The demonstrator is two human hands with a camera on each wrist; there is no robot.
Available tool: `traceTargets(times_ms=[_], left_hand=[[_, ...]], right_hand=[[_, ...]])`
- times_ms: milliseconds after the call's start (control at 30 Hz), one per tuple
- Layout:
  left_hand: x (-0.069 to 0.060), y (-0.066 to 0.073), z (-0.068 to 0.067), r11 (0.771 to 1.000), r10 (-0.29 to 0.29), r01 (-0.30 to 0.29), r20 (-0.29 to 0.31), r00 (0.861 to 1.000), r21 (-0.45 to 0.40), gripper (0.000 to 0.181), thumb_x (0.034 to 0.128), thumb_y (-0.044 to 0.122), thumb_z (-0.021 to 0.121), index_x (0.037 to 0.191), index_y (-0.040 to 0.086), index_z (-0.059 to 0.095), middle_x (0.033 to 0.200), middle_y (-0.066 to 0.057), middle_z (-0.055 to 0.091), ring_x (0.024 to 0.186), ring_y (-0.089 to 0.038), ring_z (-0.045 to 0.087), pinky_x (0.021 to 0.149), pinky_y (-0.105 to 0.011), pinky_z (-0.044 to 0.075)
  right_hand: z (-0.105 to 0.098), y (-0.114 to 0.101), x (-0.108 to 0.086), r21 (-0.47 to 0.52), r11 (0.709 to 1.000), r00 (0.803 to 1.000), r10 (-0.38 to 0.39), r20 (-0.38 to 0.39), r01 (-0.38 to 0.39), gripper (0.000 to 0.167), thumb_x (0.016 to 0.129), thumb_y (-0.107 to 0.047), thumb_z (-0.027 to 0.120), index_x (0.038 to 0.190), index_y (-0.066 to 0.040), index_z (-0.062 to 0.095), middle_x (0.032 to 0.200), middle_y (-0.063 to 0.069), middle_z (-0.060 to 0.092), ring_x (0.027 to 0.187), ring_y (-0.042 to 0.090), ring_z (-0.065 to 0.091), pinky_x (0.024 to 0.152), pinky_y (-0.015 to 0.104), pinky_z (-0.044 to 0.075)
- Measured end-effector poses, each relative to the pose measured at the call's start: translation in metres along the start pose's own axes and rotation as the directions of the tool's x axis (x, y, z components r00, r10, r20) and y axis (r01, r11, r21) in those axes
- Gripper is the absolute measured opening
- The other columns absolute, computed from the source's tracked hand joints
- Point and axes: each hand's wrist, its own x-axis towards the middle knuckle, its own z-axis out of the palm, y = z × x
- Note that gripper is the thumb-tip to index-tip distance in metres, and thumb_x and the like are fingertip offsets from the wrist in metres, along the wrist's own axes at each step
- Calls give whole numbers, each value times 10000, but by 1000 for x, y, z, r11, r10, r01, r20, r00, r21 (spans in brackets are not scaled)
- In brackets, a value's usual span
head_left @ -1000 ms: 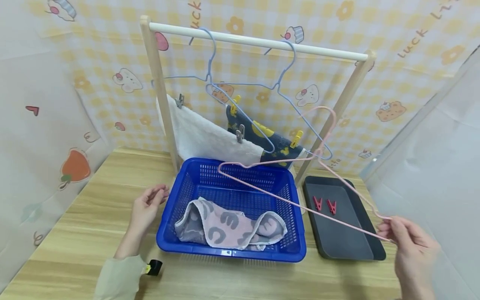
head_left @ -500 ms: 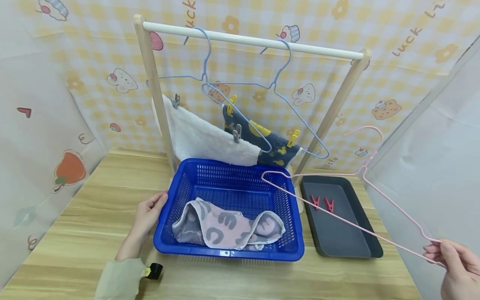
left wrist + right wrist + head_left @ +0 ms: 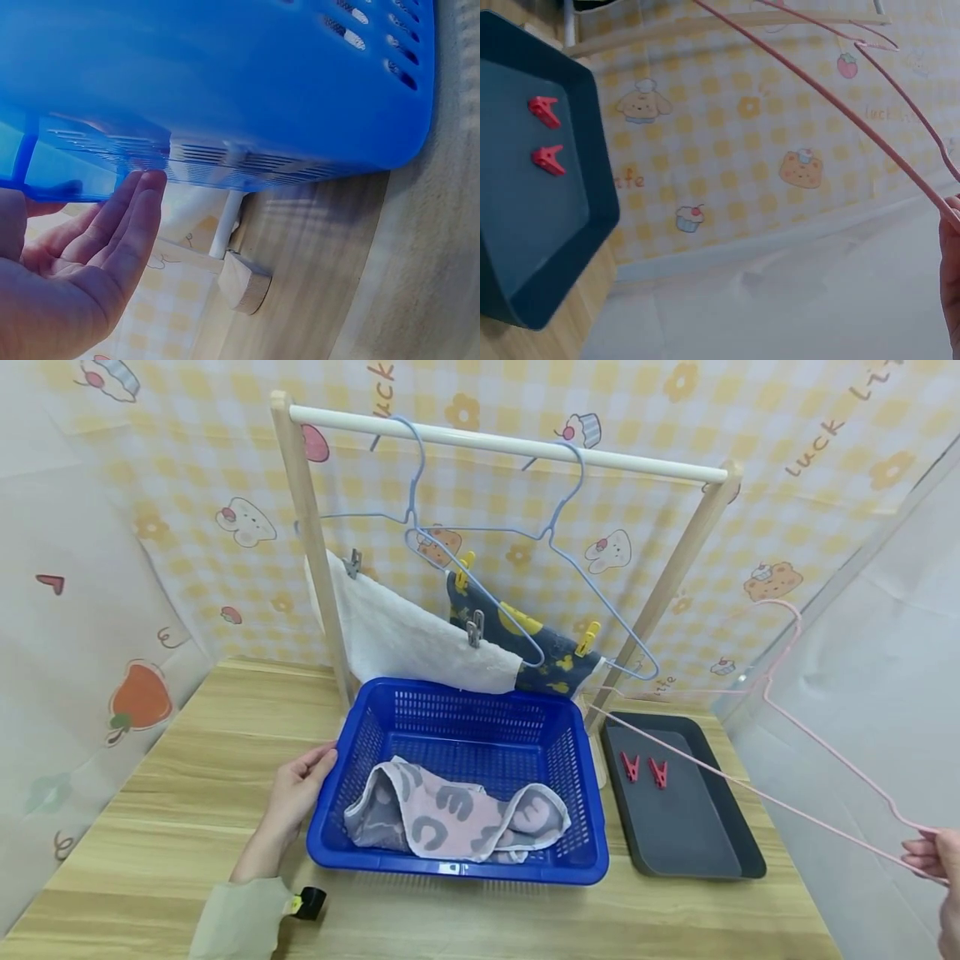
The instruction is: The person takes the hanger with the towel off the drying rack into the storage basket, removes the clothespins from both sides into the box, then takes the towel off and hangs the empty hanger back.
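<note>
We touched the left rim of the blue basket point(image 3: 465, 760) with our left hand point(image 3: 296, 787), its fingers fairly straight; a patterned towel point(image 3: 453, 814) lay inside. Our right hand point(image 3: 949, 864) gripped the pink hanger point(image 3: 855, 118) by one end, raised above the counter point(image 3: 187, 760).

Pink hngr point(image 3: 767, 687) tilted, R of blue bskt point(image 3: 465, 758).
</note>
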Motion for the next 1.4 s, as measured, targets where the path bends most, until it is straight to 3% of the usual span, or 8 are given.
traceTargets(times_ms=[67, 133, 333, 400, 633, 800, 1167, 1400], left_hand=[[0, 0, 0, 1000, -4, 4, -1, 1000, -6, 428, 984, 214, 504, 1284, -91, 494, 936, 67, 672, 731, 42, 590, 665, -150, 515], [0, 0, -1, 1000, -3, 3, -2, 1000, -9, 425, 984, 208, 503, 1283, -94, 493, 927, 80, 670, 730, 42, 590, 663, -150, 516], [1, -1, -2, 1000, -2, 1, -10, 1000, -12, 425, 981, 207, 509, 1280, -95, 495, 922, 79, 674, 722, 40, 594, 657, -152, 520], [0, -2, -2, 1000, 4, -4, -10, 1000, -16, 425, 980, 207, 513, 1277, -97, 497, 915, 81, 675, 720, 36, 596, 654, -154, 521], [-1, -3, -2, 1000, 11, -11, -10, 1000, -22, 436, 978, 216, 517, 1273, -105, 496, 929, 69, 679, 723, 36, 600, 657, -152, 519], [0, -4, -1, 999, 20, -20, 1, 1000, -33, 432, 973, 195, 522, 1265, -122, 492, 913, 126, 666, 731, 41, 598, 663, -148, 516], [0, -4, 0, 1000, 16, -16, 16, 1000, -21, 424, 981, 189, 506, 1270, -121, 486, 1034, -30, 674, 748, 41, 596, 677, -150, 517], [1, -3, 1, 1000, 17, -16, 15, 1000, -13, 422, 983, 196, 501, 1271, -112, 492, 1057, -65, 668, 753, 44, 595, 682, -150, 516]], right_hand=[[-3, 28, 11, 0, 1000, 1000, -29, -6, 29, 234, 977, -17, 436, 1004, -94, 655, 734, -192, 593, 563, -89, 537, 539, 12, 424], [2, 26, 18, 44, 995, 996, -91, -13, 91, 211, 977, -28, 446, 1022, -25, 652, 753, -174, 605, 583, -85, 548, 554, 10, 428], [53, -138, 13, 172, 983, 992, -47, -120, 68, 232, 962, 0, 472, 893, -122, 656, 713, -169, 607, 589, -68, 550, 617, 23, 447], [66, -165, 15, 168, 984, 987, -37, -156, 63, 202, 955, -13, 498, 893, -104, 667, 708, -172, 614, 585, -59, 560, 625, 43, 467], [105, -191, 41, 406, 892, 972, -124, -201, 198, 170, 899, 21, 585, 880, 184, 630, 687, -33, 671, 576, 29, 610, 599, 88, 505], [128, -207, 56, 425, 874, 961, -146, -236, 237, 199, 883, 23, 603, 833, 214, 622, 656, -6, 668, 552, 45, 613, 559, 105, 510], [152, -212, 55, 482, 857, 980, -117, -162, 182, 142, 871, 36, 608, 837, 165, 658, 641, 9, 661, 531, 66, 604, 533, 122, 513], [159, -199, 50, 389, 907, 985, -130, -109, 163, 205, 895, -9, 602, 876, 192, 637, 682, -29, 675, 562, 50, 611, 529, 113, 507]])
